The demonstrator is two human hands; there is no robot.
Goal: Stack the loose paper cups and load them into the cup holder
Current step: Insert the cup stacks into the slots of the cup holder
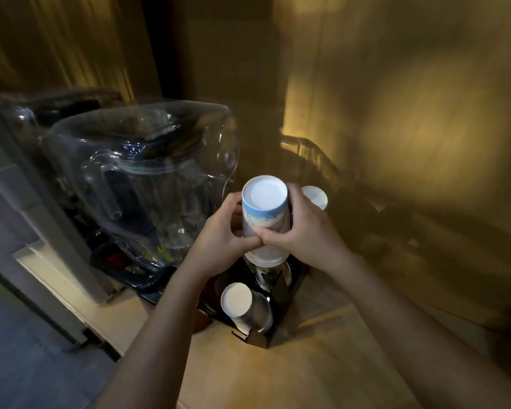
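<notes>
Left fingers (250, 242): curled around the lower left side of the cup stack, fingertips meeting the other hand's at the front of the paper wall.
Right fingers (270, 235): wrapped across the front and right side of the same stack, thumb hidden behind it.
Left hand (222, 231): clasped on the cup stack, bare forearm running down to the lower edge of the view.
Right hand (304, 228): clasped on the cup stack from the right, bare forearm leading off to the lower right.
Cup stack (264, 214): nested paper cups held upside down, tapered and round; flat white matte base on top, a pale blue band beneath it, faint blue line printing on the wall; the wider rolled rim at the bottom sat just over the holder's middle.
Cup holder (281, 293): black, glossy, angular slotted rack standing on the counter near its left edge.
Near cup (236, 299): upside-down white-based cup with a grey shaded wall, seated in the holder's front slot.
Far cup (315, 196): white paper cup, partly hidden behind the right hand, at the holder's back; which slot could not be told.
Counter (278, 376): smooth pale wood-toned surface, warmly lit.
Pitcher (136, 184): clear, hard plastic with a moulded handle, blurred, left of the holder.
</notes>
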